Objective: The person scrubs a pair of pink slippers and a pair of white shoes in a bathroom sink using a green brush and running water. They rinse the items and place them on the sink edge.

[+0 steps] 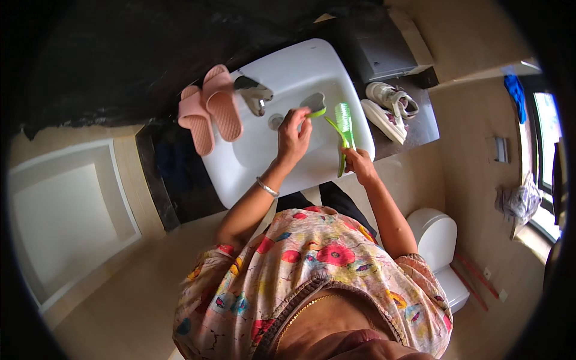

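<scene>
Over the white washbasin (252, 175), the fingers of my left hand (293, 137) pinch a curved piece with a grey face and bright green edge (313, 104), possibly a shoe insole. My right hand (361, 165) grips a green scrub brush (344, 121), its pale bristles pointing up the view. Held along with the brush is a thin green piece (335, 127), seen edge-on; its kind is unclear. The two hands are apart. A chrome faucet (257, 101) and the drain (275, 121) lie beyond my left hand.
Pink slippers (211, 108) rest at the basin's left rim. White shoes (389, 110) stand on the dark counter (423, 108) to the right, near a dark box (384, 49). A white toilet (434, 238) stands at lower right, with a window (545, 135) beyond.
</scene>
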A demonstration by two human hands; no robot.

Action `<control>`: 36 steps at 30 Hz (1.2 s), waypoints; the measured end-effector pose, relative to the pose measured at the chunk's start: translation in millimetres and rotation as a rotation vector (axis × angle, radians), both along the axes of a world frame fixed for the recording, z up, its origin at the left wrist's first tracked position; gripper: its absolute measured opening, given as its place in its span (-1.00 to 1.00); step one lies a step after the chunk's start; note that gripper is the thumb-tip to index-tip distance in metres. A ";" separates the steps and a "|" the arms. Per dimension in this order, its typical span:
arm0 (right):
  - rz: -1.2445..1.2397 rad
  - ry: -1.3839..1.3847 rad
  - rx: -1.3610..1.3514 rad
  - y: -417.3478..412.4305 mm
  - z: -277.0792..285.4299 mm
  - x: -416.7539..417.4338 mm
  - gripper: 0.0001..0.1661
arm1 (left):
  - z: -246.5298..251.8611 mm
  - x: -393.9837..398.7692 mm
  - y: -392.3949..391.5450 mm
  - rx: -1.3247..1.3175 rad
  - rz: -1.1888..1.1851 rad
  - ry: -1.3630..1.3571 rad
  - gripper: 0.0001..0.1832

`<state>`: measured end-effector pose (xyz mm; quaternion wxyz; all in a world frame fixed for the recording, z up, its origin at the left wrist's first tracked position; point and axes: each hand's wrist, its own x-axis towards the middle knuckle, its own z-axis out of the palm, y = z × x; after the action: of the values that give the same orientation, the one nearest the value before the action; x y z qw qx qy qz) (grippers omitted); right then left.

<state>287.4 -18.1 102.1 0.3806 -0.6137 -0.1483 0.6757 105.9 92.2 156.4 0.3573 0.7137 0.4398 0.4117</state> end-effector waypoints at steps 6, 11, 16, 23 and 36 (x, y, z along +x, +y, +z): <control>0.114 -0.125 -0.019 32.1 -27.1 -38.5 -0.60 | -56.9 -64.9 -56.4 0.034 0.058 0.186 -0.80; 0.290 -0.792 0.253 44.2 -27.4 -50.5 -0.44 | -101.7 -92.9 -93.7 0.048 -0.031 0.408 -0.79; 0.515 -1.042 0.496 17.2 -26.6 -62.5 -0.46 | -94.4 -114.7 -104.0 -0.117 0.017 0.440 -0.80; 0.663 -0.928 0.509 11.3 6.0 -96.8 -0.54 | -9.7 -174.6 -59.2 -0.186 0.526 0.030 -0.82; 0.751 -0.874 0.477 6.8 11.0 -146.1 -0.53 | -54.4 -365.7 170.0 -0.802 1.001 -1.138 -0.73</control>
<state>141.2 -11.2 113.0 0.1479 -0.6375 -0.6429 0.3980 -259.9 262.1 102.0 0.5253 -0.0600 0.5693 0.6296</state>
